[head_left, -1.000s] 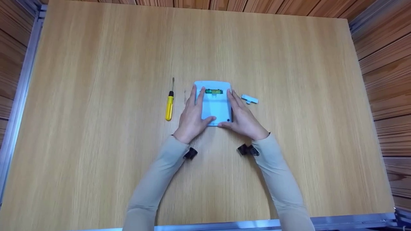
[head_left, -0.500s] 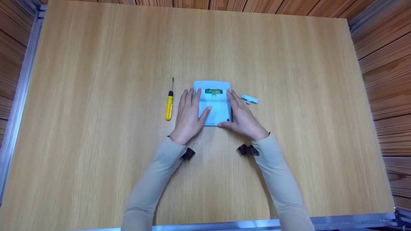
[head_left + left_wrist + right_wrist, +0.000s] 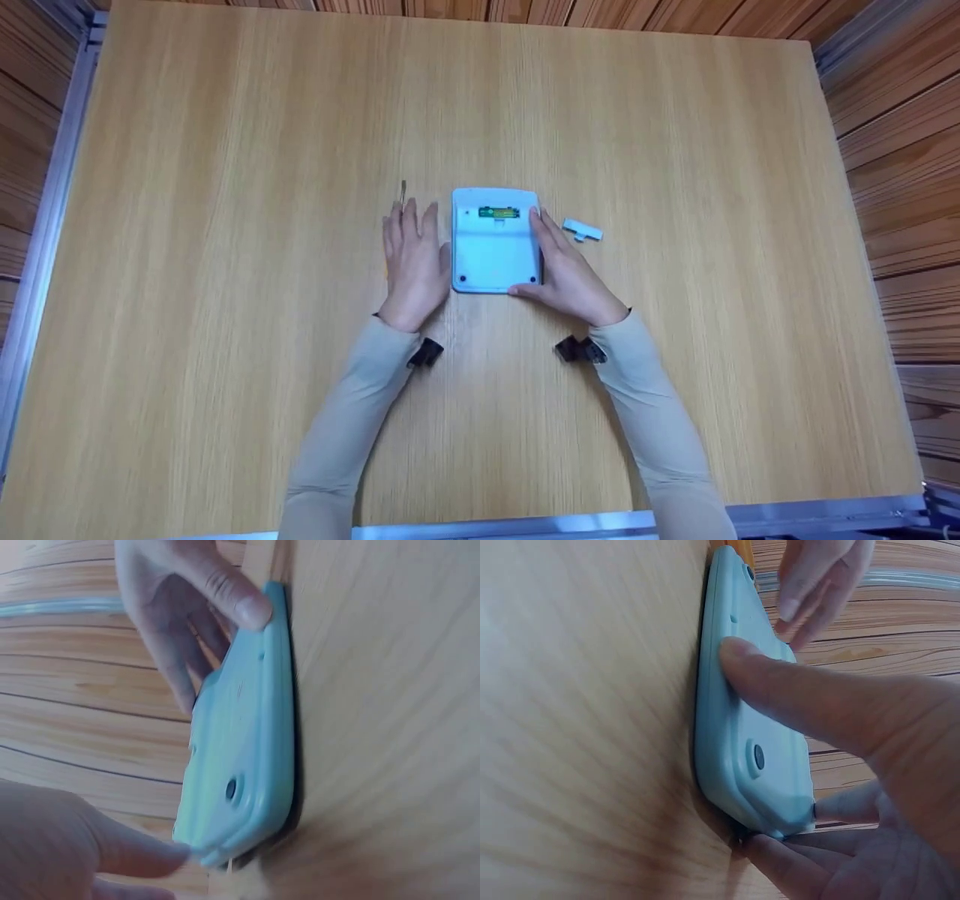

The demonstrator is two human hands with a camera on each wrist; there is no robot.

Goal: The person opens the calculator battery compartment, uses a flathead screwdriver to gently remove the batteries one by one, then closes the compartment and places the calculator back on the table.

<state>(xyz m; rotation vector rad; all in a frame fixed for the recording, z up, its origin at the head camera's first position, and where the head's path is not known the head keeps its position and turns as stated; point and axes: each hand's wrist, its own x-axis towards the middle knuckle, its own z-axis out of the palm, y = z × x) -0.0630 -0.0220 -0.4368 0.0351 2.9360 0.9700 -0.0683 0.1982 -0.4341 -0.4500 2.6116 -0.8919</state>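
Note:
A light blue calculator [image 3: 495, 251] lies face down on the table, its battery slot uncovered and a green battery [image 3: 498, 213] inside. My right hand [image 3: 571, 281] grips its right side, with the thumb [image 3: 780, 682] on the near edge and the fingers along the side. My left hand [image 3: 412, 274] is off to the left, its fingers straight and laid over a screwdriver [image 3: 403, 190]. Of that tool only the metal shaft and a sliver of yellow handle show; the hand hides the rest. The left thumb [image 3: 142, 851] is beside the calculator's left edge.
The small blue battery cover [image 3: 583, 229] lies right of the calculator, close to my right fingers. A wooden tabletop [image 3: 225, 187] carries everything, with a metal rail [image 3: 825, 514] along its near edge and wood-plank walls around.
My left hand has let go of the calculator's left side and moved left over the screwdriver. The right hand and the calculator have stayed nearly still.

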